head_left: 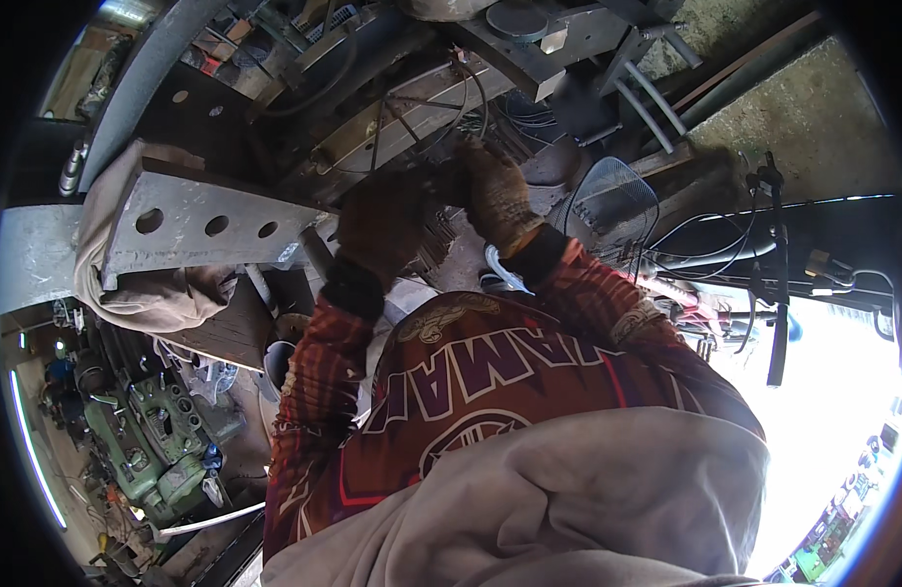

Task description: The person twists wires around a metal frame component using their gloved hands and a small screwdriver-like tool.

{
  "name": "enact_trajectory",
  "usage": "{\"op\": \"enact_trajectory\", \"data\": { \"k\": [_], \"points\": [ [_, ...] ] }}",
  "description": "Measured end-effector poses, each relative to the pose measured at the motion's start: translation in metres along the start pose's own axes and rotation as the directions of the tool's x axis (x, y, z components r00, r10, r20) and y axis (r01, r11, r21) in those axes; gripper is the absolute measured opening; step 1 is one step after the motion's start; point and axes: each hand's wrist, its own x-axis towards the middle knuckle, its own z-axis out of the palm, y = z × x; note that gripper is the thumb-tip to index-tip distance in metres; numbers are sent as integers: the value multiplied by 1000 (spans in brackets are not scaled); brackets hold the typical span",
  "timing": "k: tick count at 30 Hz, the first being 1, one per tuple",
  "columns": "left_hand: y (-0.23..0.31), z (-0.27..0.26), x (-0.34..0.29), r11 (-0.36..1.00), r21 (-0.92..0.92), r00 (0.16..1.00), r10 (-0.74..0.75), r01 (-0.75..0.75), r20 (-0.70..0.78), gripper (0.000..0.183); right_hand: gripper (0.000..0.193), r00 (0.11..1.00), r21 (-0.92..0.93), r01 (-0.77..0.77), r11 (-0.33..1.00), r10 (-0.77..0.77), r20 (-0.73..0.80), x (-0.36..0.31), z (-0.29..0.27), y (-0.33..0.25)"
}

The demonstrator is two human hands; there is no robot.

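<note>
Bending the thin wires (484, 98) at twelve o'clock, just beyond the gloved left hand (381, 220) and right hand (497, 196), could result from either one catching a loop; whether their fingers are clamped or apart cannot be told.

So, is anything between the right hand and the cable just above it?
Nothing visible stands between the right hand and the cable, which curves down toward it; the beam lies behind. Contact is unclear.
</note>
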Motion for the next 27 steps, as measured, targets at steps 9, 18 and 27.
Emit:
{"op": "enact_trajectory", "data": {
  "k": [9,18,27],
  "points": [
    [9,3,-3,976,196,991,80,-99,102,21,25,908,-563,420,712,-331,259,11,-27,-6],
    [39,30,-13,979,197,986,-75,45,149,26,26,923,-545,384,745,-313,223,-1,-42,-10],
    [27,-3,-35,970,122,973,-192,208,-130,26,31,511,-616,584,-528,-350,785,-25,31,-38]
  ]
}}
